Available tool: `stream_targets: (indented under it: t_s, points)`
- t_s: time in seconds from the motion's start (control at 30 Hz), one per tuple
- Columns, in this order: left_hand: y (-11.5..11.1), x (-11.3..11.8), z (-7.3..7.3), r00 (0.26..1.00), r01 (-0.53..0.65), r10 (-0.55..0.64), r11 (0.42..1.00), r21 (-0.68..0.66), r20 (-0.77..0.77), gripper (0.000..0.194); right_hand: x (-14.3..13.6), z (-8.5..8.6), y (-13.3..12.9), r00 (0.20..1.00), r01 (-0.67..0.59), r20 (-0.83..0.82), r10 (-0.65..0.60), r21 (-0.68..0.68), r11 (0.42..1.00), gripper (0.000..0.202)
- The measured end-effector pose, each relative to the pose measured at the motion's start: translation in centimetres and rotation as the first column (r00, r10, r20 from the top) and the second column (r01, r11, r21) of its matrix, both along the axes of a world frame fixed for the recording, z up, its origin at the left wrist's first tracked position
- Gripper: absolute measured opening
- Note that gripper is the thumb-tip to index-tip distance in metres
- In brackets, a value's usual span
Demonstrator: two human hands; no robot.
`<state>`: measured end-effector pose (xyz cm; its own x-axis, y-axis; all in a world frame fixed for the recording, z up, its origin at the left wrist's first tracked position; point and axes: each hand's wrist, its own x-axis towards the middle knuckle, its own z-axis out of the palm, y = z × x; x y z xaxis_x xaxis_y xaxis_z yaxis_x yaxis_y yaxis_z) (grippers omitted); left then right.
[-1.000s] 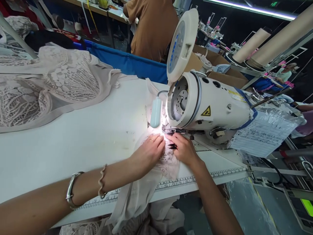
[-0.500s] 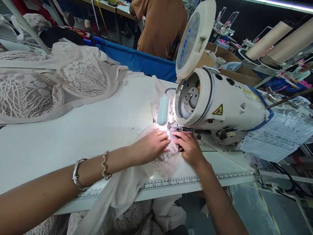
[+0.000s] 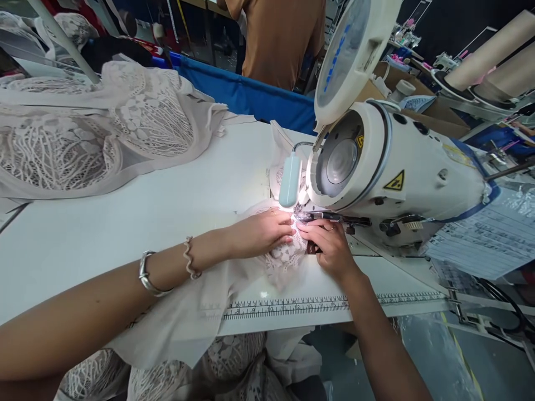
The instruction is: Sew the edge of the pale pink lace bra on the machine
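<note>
A pale pink lace bra piece (image 3: 286,262) lies under the needle area of a white sewing machine (image 3: 401,161). My left hand (image 3: 267,231) lies on the lace from the left, fingers stretched out together and lying flat near the presser foot (image 3: 298,213). From the right, my right hand (image 3: 332,245) pinches the lace edge close to the foot; its thumb is partly hidden. Sheer fabric (image 3: 179,317) trails from the piece under my left forearm and over the table's front edge. A small lamp (image 3: 290,181) lights the fingertips.
Several lace bras (image 3: 154,122) are piled at the table's left, with more lace pieces (image 3: 238,353) below the front edge. A ruler tape (image 3: 284,306) runs along that edge. The machine's round cover (image 3: 355,61) stands raised. Behind a blue cloth barrier (image 3: 251,94) is a person in brown (image 3: 278,39).
The view has shifted, moving the machine rightward in the picture. My left fingers lie flatter on the lace. The trailing fabric has shifted left, and the mechanism inside the machine head now looks blurred.
</note>
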<state>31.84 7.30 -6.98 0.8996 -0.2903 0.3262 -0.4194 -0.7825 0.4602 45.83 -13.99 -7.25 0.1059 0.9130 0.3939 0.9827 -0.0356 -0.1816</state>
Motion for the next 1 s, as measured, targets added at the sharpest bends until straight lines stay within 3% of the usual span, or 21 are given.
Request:
stream_targets:
  t_s: [0.23, 0.43, 0.57, 0.8, 1.0]
  points:
    - [1.9, 0.8, 0.0, 0.999, 0.005, -0.005, 1.000, 0.021, -0.037, 0.040, -0.1, 0.1, 0.1, 1.000, 0.005, 0.007, -0.005, -0.016, 1.000, 0.052]
    - [1.1, 0.4, 0.8, 0.996, -0.082, 0.071, 0.976, 0.204, 0.059, 0.034, 0.0, 0.0, 0.2, 0.999, -0.022, 0.028, 0.021, 0.038, 0.999, 0.042]
    - [0.5, 0.0, 1.3, 0.998, -0.015, 0.000, 0.960, 0.278, 0.055, 0.038, -0.2, 0.1, 0.3, 0.999, -0.036, 0.016, 0.035, 0.093, 0.995, 0.036]
    - [0.7, -0.1, 1.0, 0.996, -0.035, 0.011, 0.963, 0.269, 0.093, 0.028, -0.4, 0.2, 0.4, 0.994, -0.097, -0.029, 0.103, 0.179, 0.979, 0.025]
    - [0.9, 0.0, 0.5, 0.989, -0.108, 0.076, 0.956, 0.274, 0.125, 0.028, -0.2, 0.0, 0.5, 0.996, -0.076, -0.047, 0.082, 0.116, 0.990, 0.035]
